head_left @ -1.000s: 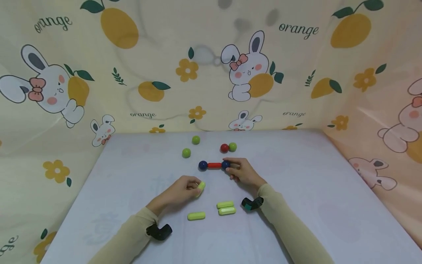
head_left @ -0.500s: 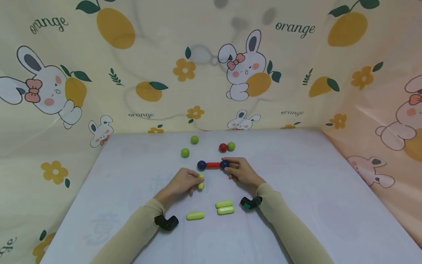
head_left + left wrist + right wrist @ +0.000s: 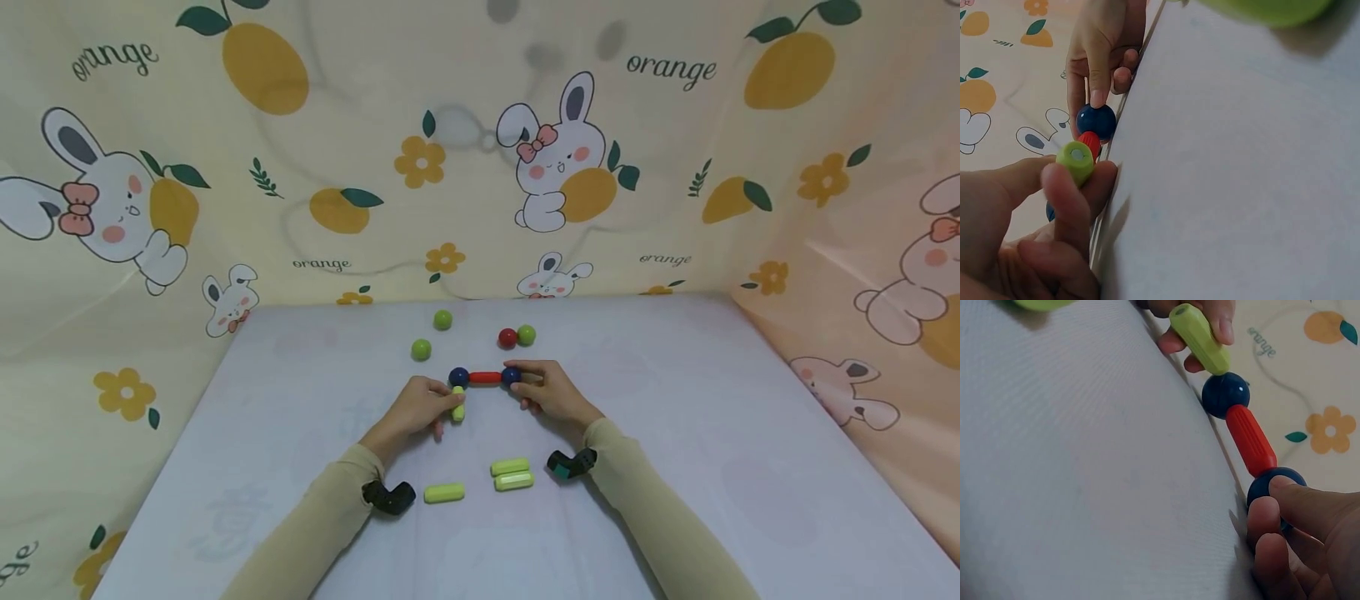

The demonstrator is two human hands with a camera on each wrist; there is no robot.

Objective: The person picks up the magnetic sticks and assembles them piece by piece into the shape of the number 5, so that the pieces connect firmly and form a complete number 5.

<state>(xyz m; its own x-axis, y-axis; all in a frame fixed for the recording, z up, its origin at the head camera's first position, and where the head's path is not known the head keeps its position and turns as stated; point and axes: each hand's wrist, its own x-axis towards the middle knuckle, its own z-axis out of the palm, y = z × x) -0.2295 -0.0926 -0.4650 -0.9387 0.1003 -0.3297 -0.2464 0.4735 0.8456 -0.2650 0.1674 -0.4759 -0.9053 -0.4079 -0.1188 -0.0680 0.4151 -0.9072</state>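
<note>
A green rod (image 3: 457, 407), pinched by the left hand (image 3: 420, 406), has been brought up against the left blue ball (image 3: 458, 377) at its 6 o'clock, while the right blue ball (image 3: 512, 376) is gripped by the right hand (image 3: 551, 392), so a joint appears imminent.

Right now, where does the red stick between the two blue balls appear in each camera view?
Head view: the red stick lies at the table's centre, between both hands.
Left wrist view: only its end shows, behind the green stick that the left hand pinches.
Right wrist view: it runs diagonally at centre right.
Shared landmark: the blue ball under the right hand's fingers.
</note>
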